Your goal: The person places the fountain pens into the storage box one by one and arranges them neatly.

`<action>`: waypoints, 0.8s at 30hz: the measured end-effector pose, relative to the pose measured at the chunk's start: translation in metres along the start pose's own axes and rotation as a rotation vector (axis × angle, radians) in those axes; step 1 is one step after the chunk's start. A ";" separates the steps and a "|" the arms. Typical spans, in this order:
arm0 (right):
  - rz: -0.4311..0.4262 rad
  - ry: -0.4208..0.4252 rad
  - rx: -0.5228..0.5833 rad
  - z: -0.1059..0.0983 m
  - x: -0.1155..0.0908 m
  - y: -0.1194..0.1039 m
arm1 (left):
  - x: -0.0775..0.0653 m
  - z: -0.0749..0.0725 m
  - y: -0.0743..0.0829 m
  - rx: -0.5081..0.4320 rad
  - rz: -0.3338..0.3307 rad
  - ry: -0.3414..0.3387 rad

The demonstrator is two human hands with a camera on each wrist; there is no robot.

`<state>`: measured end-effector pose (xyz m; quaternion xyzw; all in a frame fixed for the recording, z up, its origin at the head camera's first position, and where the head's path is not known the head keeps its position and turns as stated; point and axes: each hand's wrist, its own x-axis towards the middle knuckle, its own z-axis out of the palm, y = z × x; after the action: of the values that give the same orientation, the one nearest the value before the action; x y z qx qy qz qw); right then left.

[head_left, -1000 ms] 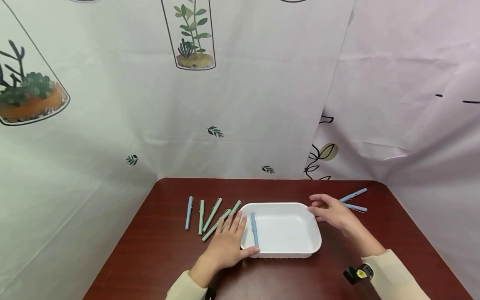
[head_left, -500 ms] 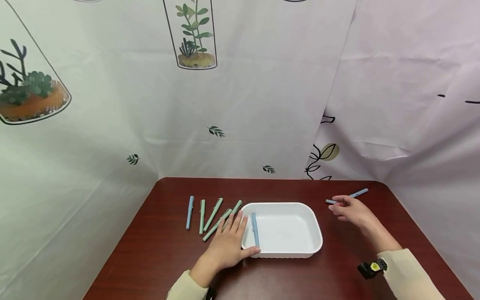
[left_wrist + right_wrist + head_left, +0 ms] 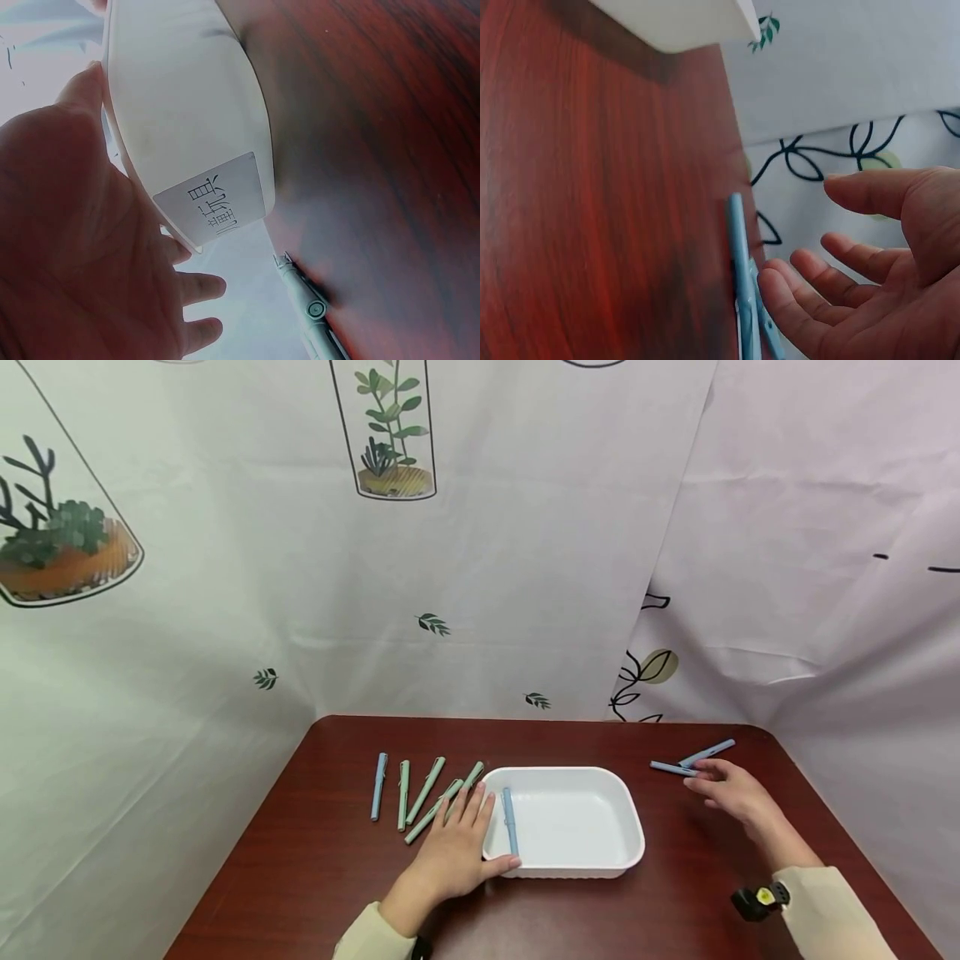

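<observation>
My left hand rests along the left end of a white tray, fingers spread over that side and thumb at the front rim. In the left wrist view, the tray's outer wall bears a printed label. One blue pen lies inside the tray near its left end. My right hand is at the right, fingers bent loosely and thumb apart from them. Two blue pens lie there, one crossing the near end of the other. In the right wrist view, the fingertips are beside the upper pen, with nothing between thumb and fingers.
Left of the tray lie several green pens, some partly behind my left fingers, and a blue pen. The dark red wooden table meets a printed white cloth at its back edge.
My right hand has moved away from the tray's right rim, rightward to the two blue pens. The nearer pen now points further left than before. My left hand stays on the tray.
</observation>
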<state>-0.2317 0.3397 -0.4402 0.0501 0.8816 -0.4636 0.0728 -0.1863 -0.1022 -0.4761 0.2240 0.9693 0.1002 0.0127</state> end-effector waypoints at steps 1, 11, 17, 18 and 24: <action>0.010 0.004 -0.004 -0.001 0.000 0.003 | 0.000 0.000 0.000 -0.003 0.000 0.001; 0.090 0.013 0.052 -0.010 0.008 0.024 | -0.002 0.000 0.000 -0.013 -0.004 -0.006; 0.123 0.002 0.085 -0.013 0.015 0.034 | -0.002 0.000 0.000 -0.025 -0.007 -0.006; 0.127 0.000 0.088 -0.013 0.016 0.035 | -0.002 0.000 0.000 -0.027 -0.008 -0.006; 0.138 -0.021 0.097 -0.016 0.022 0.041 | -0.003 0.001 0.001 -0.016 -0.009 -0.001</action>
<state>-0.2483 0.3767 -0.4680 0.1092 0.8518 -0.5001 0.1114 -0.1834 -0.1023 -0.4764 0.2195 0.9695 0.1078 0.0153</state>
